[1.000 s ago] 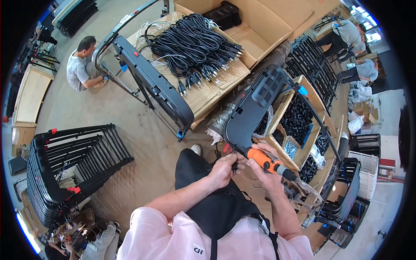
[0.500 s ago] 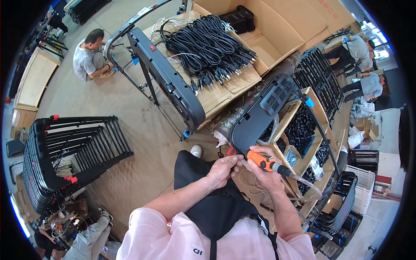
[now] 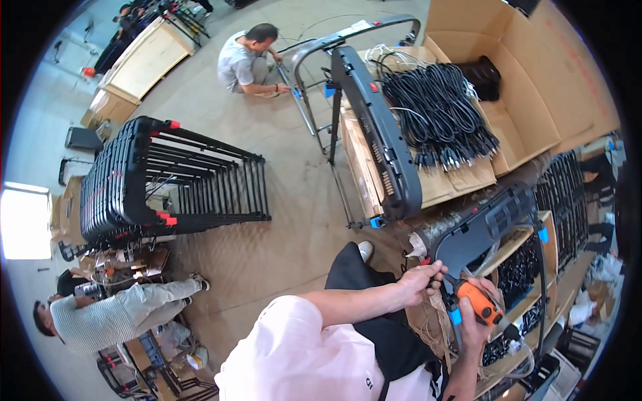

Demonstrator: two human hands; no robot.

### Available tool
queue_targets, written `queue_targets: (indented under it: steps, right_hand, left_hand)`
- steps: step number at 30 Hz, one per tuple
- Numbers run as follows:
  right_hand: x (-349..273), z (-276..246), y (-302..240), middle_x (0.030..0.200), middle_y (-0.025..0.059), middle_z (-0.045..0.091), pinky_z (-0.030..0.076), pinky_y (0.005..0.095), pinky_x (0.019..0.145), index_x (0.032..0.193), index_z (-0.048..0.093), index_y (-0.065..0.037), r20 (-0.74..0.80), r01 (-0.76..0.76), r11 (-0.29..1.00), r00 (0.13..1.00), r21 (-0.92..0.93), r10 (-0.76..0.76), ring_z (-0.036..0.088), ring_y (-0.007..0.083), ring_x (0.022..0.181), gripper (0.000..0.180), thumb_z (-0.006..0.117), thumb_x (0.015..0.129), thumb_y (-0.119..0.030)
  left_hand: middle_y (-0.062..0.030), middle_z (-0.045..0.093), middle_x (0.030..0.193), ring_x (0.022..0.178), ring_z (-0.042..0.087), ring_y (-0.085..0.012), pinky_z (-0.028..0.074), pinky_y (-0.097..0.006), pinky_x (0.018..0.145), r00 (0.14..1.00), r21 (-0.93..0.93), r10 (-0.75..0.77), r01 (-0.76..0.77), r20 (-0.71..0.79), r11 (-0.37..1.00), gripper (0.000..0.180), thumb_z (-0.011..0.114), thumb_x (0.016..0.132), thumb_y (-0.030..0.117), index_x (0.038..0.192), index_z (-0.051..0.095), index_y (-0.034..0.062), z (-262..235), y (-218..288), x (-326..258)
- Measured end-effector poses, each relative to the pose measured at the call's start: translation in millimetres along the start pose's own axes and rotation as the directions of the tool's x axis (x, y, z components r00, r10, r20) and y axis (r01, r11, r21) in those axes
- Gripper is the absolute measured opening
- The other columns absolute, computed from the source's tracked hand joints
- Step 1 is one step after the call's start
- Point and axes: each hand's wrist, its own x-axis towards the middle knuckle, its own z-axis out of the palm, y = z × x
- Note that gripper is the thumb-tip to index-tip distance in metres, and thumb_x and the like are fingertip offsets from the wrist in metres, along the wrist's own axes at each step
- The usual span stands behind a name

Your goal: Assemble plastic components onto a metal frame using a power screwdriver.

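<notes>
My right hand (image 3: 473,329) is wrapped round an orange and black power screwdriver (image 3: 479,301), its nose pointing up and left. A clear hose (image 3: 531,364) shows below the tool. Just left of the nose, my left hand (image 3: 421,281) has its fingertips pinched together; whatever is between them is too small to make out. Both hands are at the near end of a black plastic cover (image 3: 468,240) on a tubular frame. A blue clip (image 3: 456,316) is on the frame beside my right hand.
Another frame with a black cover (image 3: 381,140) stands ahead, beside bundled black power cords (image 3: 435,110) and a large cardboard box (image 3: 535,127). Wooden bins (image 3: 550,247) hold small black parts at right. Stacked black frames (image 3: 174,184) stand left. One person (image 3: 247,60) crouches ahead; another (image 3: 114,314) is at lower left.
My view has swung left, so the surroundings appear farther right. The screwdriver is turned differently, its nose more upward. My left hand stays pinched near the cover's end.
</notes>
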Motion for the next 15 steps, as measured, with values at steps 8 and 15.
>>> queue_targets:
  steps: [8,15]
  right_hand:
    - [10,-6,-5,0.130,0.0175,0.065,0.044,0.0443,0.113,0.139,0.050,0.000,-0.049,0.011,0.999,0.999,-0.047,-0.013,0.061,0.0269,0.123,0.057,0.070,0.085,0.002]
    - [26,3,-15,0.132,0.0173,0.065,0.047,0.0406,0.111,0.136,0.051,-0.001,-0.020,-0.016,0.994,1.000,-0.108,0.014,0.062,0.0251,0.123,0.055,0.073,0.086,0.003]
  left_hand:
    - [0.0064,0.054,0.079,0.068,0.048,-0.0081,0.035,-0.022,0.056,0.990,-0.067,-0.091,0.098,0.105,0.993,0.028,0.057,0.108,0.039,0.111,0.065,0.0120,20,13,3]
    - [0.0039,0.054,0.083,0.072,0.048,-0.0120,0.041,-0.027,0.066,0.997,-0.035,-0.079,0.080,0.021,0.996,0.036,0.054,0.108,0.045,0.119,0.065,0.0122,31,18,4]
